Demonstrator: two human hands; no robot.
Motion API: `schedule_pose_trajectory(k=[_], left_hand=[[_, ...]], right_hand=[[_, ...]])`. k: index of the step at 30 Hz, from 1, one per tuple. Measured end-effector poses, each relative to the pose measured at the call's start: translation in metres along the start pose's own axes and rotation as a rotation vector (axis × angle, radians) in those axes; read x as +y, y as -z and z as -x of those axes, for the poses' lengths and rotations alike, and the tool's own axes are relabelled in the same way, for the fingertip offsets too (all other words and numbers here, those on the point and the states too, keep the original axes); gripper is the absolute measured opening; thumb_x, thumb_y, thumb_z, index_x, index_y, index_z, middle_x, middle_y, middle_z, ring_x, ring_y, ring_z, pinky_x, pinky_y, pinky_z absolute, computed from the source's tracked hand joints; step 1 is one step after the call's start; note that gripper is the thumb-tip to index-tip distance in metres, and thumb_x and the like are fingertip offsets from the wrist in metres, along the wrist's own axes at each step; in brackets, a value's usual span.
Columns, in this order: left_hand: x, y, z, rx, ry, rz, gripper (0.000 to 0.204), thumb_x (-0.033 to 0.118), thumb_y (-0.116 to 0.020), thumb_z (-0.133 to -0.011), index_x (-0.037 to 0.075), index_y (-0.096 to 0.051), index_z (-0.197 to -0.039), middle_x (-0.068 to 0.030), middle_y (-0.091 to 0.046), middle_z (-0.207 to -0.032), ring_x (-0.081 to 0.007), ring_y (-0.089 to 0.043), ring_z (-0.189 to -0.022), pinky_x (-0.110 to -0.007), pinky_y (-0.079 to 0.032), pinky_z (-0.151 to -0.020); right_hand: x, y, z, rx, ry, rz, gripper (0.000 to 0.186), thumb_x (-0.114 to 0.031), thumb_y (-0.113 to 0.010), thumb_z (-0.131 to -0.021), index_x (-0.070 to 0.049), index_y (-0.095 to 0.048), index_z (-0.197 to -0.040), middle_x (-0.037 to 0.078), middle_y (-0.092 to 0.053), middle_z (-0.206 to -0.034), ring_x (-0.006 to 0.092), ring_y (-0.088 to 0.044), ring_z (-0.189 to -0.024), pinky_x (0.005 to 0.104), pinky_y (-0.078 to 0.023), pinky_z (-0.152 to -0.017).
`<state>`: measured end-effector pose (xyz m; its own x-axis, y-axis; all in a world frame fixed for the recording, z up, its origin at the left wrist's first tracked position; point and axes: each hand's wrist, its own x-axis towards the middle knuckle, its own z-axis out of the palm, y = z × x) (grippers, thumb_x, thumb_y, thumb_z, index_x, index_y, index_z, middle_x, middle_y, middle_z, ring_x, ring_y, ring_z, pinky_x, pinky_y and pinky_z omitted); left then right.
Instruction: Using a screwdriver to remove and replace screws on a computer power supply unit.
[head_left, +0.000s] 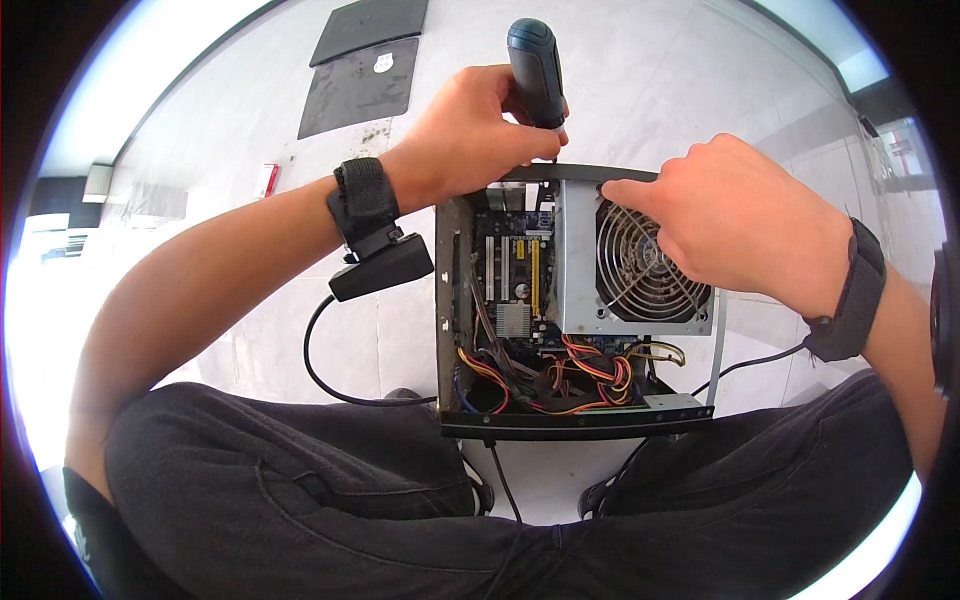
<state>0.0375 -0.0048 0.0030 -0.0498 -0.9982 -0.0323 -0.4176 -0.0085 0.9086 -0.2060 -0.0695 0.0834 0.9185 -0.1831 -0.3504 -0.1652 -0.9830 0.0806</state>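
My left hand (pixel 470 135) grips a screwdriver (pixel 534 70) with a dark handle, held upright at the top edge of an opened black computer case (pixel 520 425). My right index finger reaches out to the upper-left corner of the metal power supply (pixel 577 270); the other fingers of my right hand (pixel 740 225) curl over its fan grille (pixel 630 285), with the thumb hidden. The motherboard (pixel 520 270) shows on the left inside the case, with bundled red, yellow and black cables (pixel 590 375) along the near side. The screwdriver's tip is hidden behind my left hand and the case edge.
Two dark panels (pixel 355 95) lie on the pale tiled floor (pixel 240 130) beyond the case, and a small red-and-white item (pixel 267 180) lies at the left. My legs (pixel 280 470) flank the near side. Cords (pixel 330 385) run from the wrist-worn devices (pixel 375 270).
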Motion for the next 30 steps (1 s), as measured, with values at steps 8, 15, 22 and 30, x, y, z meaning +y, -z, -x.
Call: schedule_pose_trajectory(k=[8, 15, 22, 30], left_hand=[[0.011, 0.044, -0.009, 0.171, -0.052, 0.08, 0.024, 0.007, -0.072, -0.084, -0.003, -0.068, -0.104, -0.0105, -0.074, -0.091, -0.0165, -0.069, -0.082, -0.03, -0.055, -0.074], [-0.058, 0.137, 0.029, 0.461, 0.309, 0.016, 0.016, 0.009, -0.072, -0.083, -0.003, -0.068, -0.093, -0.0085, -0.069, -0.082, -0.0141, -0.064, -0.069, -0.03, -0.053, -0.066], [-0.141, 0.184, 0.118, 0.023, 0.785, -0.436, 0.019, 0.009, -0.076, -0.074, -0.003, -0.071, -0.088, -0.0149, -0.074, -0.087, -0.0211, -0.073, -0.078, -0.034, -0.056, -0.065], [-0.131, 0.157, 0.143, -0.715, 0.79, -0.808, 0.044, 0.005, -0.072, -0.069, 0.01, -0.075, -0.113, -0.0141, -0.076, -0.102, -0.0335, -0.071, -0.094, -0.044, -0.055, -0.08]], right_hand=[[-0.004, 0.013, 0.002, -0.167, -0.064, 0.04, 0.046, -0.022, -0.065, -0.09, -0.01, -0.067, -0.134, 0.01, -0.072, -0.077, 0.0286, -0.072, -0.074, 0.0405, -0.055, -0.074], [0.002, 0.011, -0.001, -0.081, 0.008, -0.064, 0.049, -0.021, -0.062, -0.088, -0.008, -0.065, -0.135, 0.01, -0.066, -0.068, 0.0316, -0.066, -0.064, 0.0444, -0.052, -0.065], [-0.001, 0.017, -0.004, -0.088, 0.002, -0.061, 0.044, -0.023, -0.063, -0.09, -0.008, -0.07, -0.13, 0.01, -0.068, -0.066, 0.0296, -0.067, -0.062, 0.0415, -0.053, -0.066], [-0.006, 0.028, -0.015, -0.176, 0.008, -0.061, 0.045, -0.024, -0.063, -0.088, -0.004, -0.068, -0.128, 0.012, -0.068, -0.067, 0.0338, -0.066, -0.062, 0.0452, -0.053, -0.065]])
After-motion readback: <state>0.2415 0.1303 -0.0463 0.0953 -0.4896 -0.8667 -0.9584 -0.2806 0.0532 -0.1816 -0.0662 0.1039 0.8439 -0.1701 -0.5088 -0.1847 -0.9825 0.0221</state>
